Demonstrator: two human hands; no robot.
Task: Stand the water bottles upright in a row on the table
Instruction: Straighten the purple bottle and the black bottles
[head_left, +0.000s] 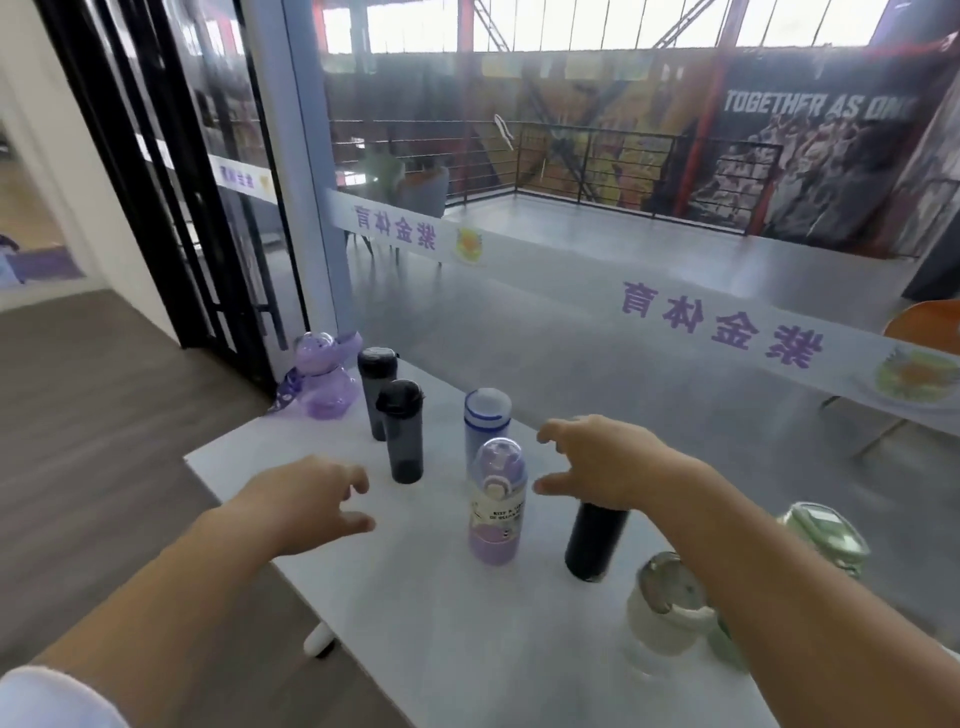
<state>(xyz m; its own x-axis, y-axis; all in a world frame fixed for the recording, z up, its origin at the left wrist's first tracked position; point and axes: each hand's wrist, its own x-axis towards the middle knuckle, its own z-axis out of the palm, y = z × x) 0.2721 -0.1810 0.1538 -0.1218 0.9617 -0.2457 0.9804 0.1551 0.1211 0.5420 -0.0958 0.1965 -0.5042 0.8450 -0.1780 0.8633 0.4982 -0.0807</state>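
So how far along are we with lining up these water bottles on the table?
Mostly done, it seems: every bottle in view stands upright, from the purple bear bottle and two smoky grey bottles to the black flask and green jar. Neither the left hand nor the right hand holds anything. What is left is straightening the row: the lilac bottle and blue-capped bottle sit staggered.

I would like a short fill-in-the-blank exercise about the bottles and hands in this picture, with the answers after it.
1. The right hand hovers above the ___ bottle.
2. The bear-shaped bottle at the far table corner is ___ in colour.
3. Both hands are ___, holding nothing; the left hand is near a dark grey bottle.
4. All the bottles stand ___.

Answers: black; purple; open; upright
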